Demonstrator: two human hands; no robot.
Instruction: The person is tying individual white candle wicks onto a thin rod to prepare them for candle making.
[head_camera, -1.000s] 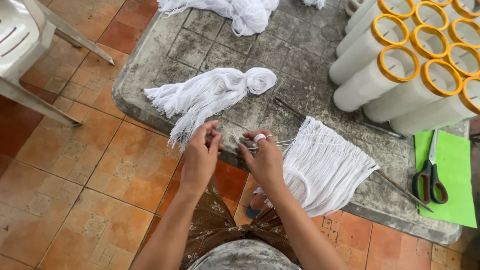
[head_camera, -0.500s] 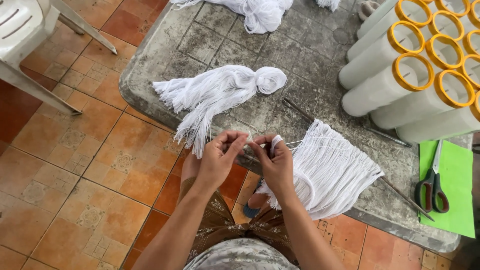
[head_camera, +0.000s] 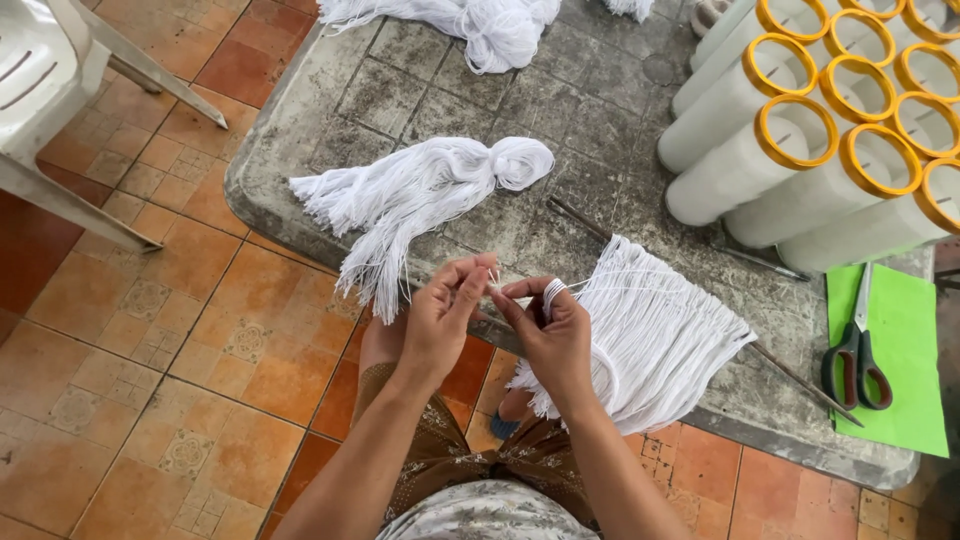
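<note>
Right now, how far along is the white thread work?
Done: one knotted thread bundle lies on the table, another at its far edge. In hand: left hand and right hand pinch strands. Left: the loose fringe.

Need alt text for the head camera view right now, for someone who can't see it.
The left hand and right hand pinch white threads fanned over a grey stone table. A knotted thread bundle, orange-rimmed spools and scissors lie nearby.
</note>
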